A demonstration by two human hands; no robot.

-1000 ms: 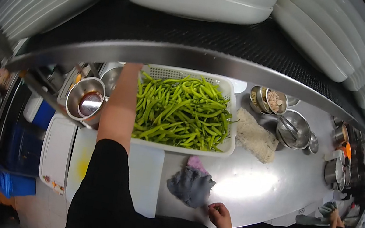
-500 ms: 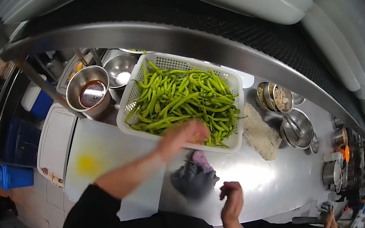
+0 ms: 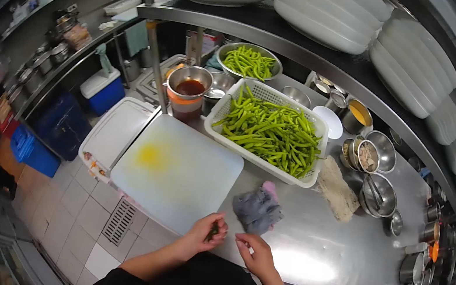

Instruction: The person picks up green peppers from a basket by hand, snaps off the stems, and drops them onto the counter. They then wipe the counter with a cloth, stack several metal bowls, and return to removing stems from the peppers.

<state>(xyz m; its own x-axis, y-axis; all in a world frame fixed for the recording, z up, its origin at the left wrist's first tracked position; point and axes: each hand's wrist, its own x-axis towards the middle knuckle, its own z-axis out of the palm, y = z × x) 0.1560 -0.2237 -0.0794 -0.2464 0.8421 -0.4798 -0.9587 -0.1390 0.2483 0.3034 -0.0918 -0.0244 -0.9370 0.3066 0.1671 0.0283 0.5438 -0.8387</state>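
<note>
The left hand (image 3: pixel 207 234) sits at the near edge of the white cutting board (image 3: pixel 176 170), fingers closed around a single small green pod (image 3: pixel 213 233) that pokes out between thumb and fingertips. The right hand (image 3: pixel 255 253) is just to the right of the board's near corner, over the steel worktop (image 3: pixel 329 252) and close to the left hand without touching it. Its fingers are loosely curled and part-open, with nothing seen in them.

Just off the board's right edge lies a crumpled grey and pink cloth (image 3: pixel 256 209). Touching the board's far right corner stands a white slotted basket (image 3: pixel 268 131), heaped with long green pods of the same kind. Beyond the board's far edge is a metal pot (image 3: pixel 190 87) holding a dark red liquid, and further back a steel bowl (image 3: pixel 249 62) holds more green pods. High above the board's far side, white plates (image 3: pixel 330 10) are stacked on a steel shelf (image 3: pixel 245 24).
</note>
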